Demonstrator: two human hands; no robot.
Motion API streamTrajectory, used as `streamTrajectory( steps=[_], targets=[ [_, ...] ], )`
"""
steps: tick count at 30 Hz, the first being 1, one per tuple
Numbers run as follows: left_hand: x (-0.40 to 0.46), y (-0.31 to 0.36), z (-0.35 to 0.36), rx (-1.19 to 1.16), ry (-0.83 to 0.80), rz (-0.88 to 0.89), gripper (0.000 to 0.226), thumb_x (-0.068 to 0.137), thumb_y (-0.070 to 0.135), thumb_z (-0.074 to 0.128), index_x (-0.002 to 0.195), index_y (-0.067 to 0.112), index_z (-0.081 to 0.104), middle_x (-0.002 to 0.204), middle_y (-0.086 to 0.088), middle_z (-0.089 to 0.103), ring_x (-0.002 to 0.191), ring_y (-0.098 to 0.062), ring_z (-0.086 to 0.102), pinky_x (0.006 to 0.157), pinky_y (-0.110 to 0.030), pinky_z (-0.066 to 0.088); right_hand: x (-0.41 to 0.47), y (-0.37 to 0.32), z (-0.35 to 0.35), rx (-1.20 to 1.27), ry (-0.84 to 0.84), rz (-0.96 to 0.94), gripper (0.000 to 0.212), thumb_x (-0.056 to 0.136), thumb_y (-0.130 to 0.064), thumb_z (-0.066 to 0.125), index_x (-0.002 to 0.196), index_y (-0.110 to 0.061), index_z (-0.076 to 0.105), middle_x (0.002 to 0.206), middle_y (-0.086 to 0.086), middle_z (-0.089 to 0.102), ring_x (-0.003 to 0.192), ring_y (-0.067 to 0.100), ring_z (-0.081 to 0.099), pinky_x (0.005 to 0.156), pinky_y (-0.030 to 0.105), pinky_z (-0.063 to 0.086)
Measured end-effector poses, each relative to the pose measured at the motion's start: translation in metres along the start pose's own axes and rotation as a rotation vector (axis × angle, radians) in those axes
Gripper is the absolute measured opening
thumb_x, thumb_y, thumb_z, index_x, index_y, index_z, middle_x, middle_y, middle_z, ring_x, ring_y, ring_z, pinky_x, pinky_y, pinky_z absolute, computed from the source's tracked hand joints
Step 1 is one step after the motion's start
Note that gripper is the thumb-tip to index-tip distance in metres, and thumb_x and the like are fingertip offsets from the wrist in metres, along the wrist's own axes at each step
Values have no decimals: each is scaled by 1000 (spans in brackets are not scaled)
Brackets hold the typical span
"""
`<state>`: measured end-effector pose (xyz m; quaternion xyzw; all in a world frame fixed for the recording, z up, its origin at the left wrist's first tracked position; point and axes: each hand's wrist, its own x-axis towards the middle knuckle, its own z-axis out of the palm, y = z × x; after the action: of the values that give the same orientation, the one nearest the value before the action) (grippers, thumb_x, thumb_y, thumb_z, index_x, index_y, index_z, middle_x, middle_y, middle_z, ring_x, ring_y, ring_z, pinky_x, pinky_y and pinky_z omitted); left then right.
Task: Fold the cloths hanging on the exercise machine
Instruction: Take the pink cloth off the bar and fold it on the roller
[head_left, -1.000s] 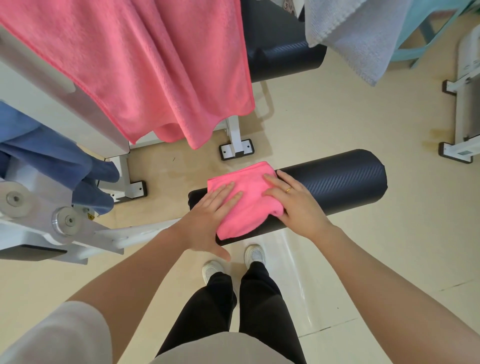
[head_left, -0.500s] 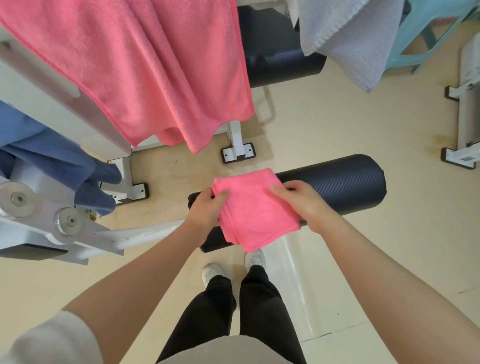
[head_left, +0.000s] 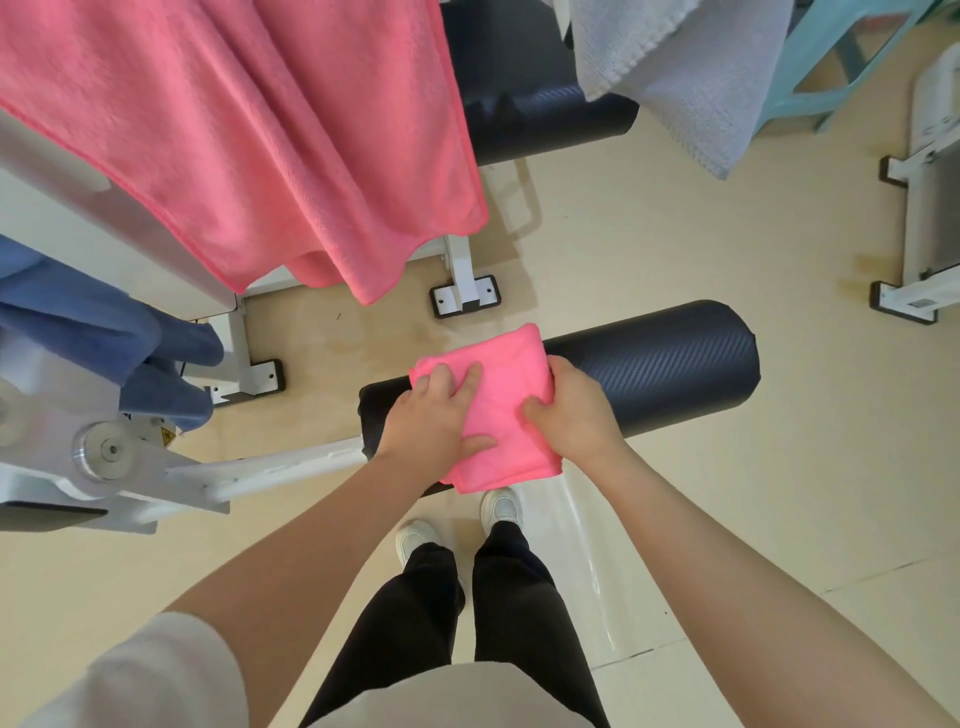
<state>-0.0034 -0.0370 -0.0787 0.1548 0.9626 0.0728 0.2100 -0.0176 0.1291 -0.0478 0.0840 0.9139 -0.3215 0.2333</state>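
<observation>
A small folded pink cloth (head_left: 506, 402) lies across the black foam roller (head_left: 654, 364) of the exercise machine. My left hand (head_left: 434, 421) rests on the cloth's left half, fingers and thumb spread over it. On the cloth's right edge, my right hand (head_left: 574, 415) grips with curled fingers and the thumb on top. A large pink towel (head_left: 249, 130) hangs over the white machine frame at upper left. A grey towel (head_left: 680, 73) hangs at the top right, and a blue cloth (head_left: 104, 332) is draped at the left.
A second black pad (head_left: 545, 119) sits behind the towels. The machine's white feet (head_left: 465, 296) and arm (head_left: 270, 467) stand on the beige floor. A teal stool (head_left: 831, 57) and another white frame (head_left: 930, 218) are at the right. My shoes (head_left: 498, 509) are under the roller.
The cloth, held up by its two top corners half a second ago, now lies on the roller again. My left hand went from pinching to lying on it.
</observation>
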Motion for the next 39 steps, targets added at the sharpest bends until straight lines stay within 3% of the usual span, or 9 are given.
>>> streamTrajectory(
  steps=[3, 7, 10, 13, 17, 21, 28, 33, 39],
  targets=[
    [7, -3, -10, 6, -125, -16, 90, 83, 58, 50, 149, 18, 3, 128, -12, 33, 119, -30, 37, 95, -37, 40, -10, -21, 6, -36, 21, -70, 37, 80, -13, 54, 117, -9, 49, 105, 11, 60, 95, 30, 58, 76, 36, 47],
    [7, -7, -10, -52, -114, 5, 60, 90, 24, 47, 143, 9, 25, 134, -17, 32, 124, -33, 35, 100, -36, 35, -23, -53, 24, -180, 2, -146, 48, 86, -16, 47, 132, -10, 33, 113, 12, 53, 97, 34, 58, 75, 39, 44],
    [-8, -20, -24, -453, -119, 5, 57, 91, 6, 46, 143, 2, 24, 143, -18, 32, 132, -28, 34, 106, -32, 28, -29, -70, 40, -202, -56, -201, 63, 89, -19, 44, 145, -9, 16, 124, 16, 49, 99, 36, 58, 76, 41, 46],
    [-19, -42, -36, -903, -163, -65, 35, 89, -9, 40, 116, 9, 54, 106, 0, 58, 85, 6, 55, 79, -19, 42, -32, -79, 54, -187, -107, -238, 72, 92, -24, 44, 148, -5, 2, 126, 16, 47, 101, 35, 57, 76, 40, 44],
    [-18, -54, -31, -1627, 24, -483, 30, 97, 3, 30, 122, 8, 46, 92, -13, 61, 75, -17, 65, 66, -21, 55, -32, -82, 64, -241, -184, -217, 74, 92, -15, 42, 147, -4, -6, 127, 17, 46, 100, 32, 57, 74, 36, 43],
    [-16, -43, -19, -1140, 139, -402, 45, 98, 25, 42, 138, 10, 32, 105, 0, 55, 95, -17, 54, 68, -18, 38, -32, -89, 69, -337, -234, -212, 80, 90, -11, 47, 147, -1, -8, 132, 16, 40, 107, 32, 55, 80, 36, 44],
    [-11, -34, -2, -805, 234, -359, 6, 91, 11, 47, 91, 16, 44, 80, 2, 50, 79, -28, 52, 78, -37, 41, -15, -69, 39, -16, -315, -57, 49, 92, -13, 43, 137, -33, 39, 109, 11, 60, 77, 29, 63, 70, 39, 55],
    [3, -41, -10, -682, 150, -281, 36, 86, 5, 48, 121, 17, 46, 145, -12, 28, 128, -33, 39, 103, -46, 34, -24, -68, 50, -516, -25, -190, 50, 87, -41, 56, 133, -31, 38, 122, 9, 42, 108, 28, 45, 82, 39, 42],
    [24, -43, -31, -707, -206, -178, 65, 86, -2, 41, 145, 13, 21, 129, -14, 52, 113, -29, 51, 77, -23, 38, -31, -40, 57, -110, -29, 223, 67, 71, -52, 71, 115, -13, 40, 113, 5, 48, 102, 26, 56, 76, 38, 47]
  ],
)
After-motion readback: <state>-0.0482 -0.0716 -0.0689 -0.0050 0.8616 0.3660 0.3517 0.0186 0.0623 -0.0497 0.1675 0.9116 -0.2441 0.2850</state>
